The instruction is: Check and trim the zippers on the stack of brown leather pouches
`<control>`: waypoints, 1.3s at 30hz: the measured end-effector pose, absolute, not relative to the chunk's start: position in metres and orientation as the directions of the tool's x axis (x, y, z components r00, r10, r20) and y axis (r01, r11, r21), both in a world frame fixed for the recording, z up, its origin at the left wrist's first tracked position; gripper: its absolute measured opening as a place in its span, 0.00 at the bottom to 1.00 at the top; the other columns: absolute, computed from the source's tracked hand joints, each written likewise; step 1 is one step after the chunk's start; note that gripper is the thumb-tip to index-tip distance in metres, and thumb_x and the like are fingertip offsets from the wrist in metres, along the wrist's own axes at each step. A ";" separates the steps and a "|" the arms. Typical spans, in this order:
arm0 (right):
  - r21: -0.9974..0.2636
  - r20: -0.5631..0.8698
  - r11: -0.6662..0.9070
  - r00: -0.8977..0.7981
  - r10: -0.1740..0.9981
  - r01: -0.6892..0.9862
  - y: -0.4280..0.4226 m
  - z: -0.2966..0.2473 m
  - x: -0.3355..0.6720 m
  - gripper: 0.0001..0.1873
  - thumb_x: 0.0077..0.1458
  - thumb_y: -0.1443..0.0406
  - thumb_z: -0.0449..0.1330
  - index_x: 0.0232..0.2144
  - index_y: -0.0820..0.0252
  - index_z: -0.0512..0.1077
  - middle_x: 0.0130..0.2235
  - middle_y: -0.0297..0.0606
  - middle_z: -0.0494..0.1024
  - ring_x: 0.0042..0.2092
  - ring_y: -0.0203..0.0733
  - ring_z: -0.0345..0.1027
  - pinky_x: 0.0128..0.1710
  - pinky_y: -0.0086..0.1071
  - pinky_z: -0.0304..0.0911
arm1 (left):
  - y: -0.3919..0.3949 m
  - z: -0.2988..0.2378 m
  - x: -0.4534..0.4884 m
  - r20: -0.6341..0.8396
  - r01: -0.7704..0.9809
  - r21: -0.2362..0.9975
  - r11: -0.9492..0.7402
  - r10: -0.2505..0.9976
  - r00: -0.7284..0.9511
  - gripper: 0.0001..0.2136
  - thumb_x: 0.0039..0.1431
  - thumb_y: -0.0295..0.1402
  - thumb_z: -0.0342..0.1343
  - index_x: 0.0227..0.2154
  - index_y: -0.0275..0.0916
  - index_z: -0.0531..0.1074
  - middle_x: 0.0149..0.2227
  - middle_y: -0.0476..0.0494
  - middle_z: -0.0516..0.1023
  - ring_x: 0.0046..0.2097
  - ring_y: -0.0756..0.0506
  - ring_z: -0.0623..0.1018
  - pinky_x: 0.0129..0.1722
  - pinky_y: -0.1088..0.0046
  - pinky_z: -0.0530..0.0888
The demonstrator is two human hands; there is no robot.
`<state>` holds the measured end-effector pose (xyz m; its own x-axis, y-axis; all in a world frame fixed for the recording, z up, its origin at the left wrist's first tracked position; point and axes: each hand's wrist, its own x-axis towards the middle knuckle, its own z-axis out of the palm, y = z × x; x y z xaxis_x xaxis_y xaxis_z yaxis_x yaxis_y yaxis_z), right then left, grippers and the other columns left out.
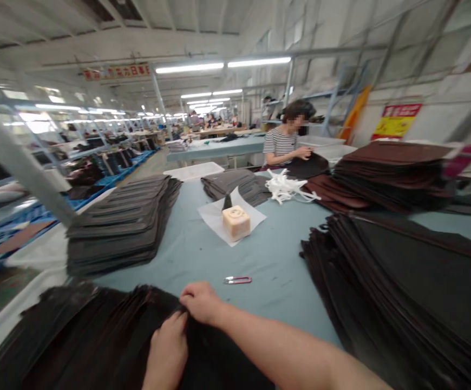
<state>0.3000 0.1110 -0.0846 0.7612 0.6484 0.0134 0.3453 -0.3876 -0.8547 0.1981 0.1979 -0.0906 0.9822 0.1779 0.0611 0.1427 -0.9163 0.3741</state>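
Head view, forward and down across table (276, 303)

Lit tube lights (189, 68) under pale ceiling (209, 19); red-yellow poster (397, 122) on wall (442, 89).

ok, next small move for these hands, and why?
I'd probably slide the right hand along the edge of the dark piece, away from the left hand: both seem to pinch that edge close together, so little of it is spread between them.

And up back: banner (116, 71), red chars, "日事" abt legible, rest blurred; over rt, red-yel. wall sign (397, 122), txt too fuzzy!
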 end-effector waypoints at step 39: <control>-0.572 0.246 0.350 -0.252 0.936 0.741 0.194 -0.053 0.124 0.14 0.54 0.65 0.47 0.40 0.58 0.69 0.42 0.39 0.73 0.43 0.40 0.65 0.44 0.33 0.59 | 0.141 -0.059 -0.052 0.397 0.619 0.280 -0.734 0.675 0.622 0.12 0.54 0.25 0.46 0.40 0.42 0.69 0.40 0.43 0.72 0.47 0.43 0.66 0.50 0.56 0.56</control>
